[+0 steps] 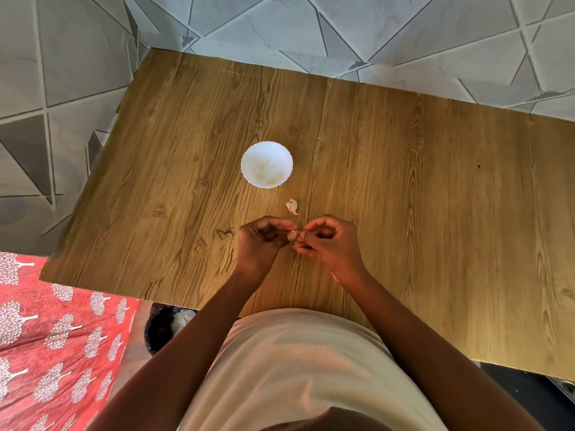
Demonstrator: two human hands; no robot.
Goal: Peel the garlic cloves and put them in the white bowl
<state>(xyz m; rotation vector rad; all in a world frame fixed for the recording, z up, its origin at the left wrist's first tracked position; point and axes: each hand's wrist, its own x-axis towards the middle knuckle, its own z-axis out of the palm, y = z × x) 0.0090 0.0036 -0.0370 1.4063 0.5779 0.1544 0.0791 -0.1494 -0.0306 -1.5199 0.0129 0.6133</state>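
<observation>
A small white scalloped bowl (249,157) stands mid-table with several peeled yellowish garlic cloves (264,165) inside. Just in front of it lies one unpeeled clove with papery skin (292,206). Nearer to me, my left hand (263,241) and my right hand (329,244) meet above the table, fingertips together. Between them they pinch a small pale garlic clove (293,235), mostly hidden by the fingers.
The wooden table (404,181) stretches far to the right and left of the bowl. A dark bin (161,328) holding white scraps sits below the table's near-left edge. Red patterned cloth (46,337) lies at the lower left. Tiled floor surrounds the table.
</observation>
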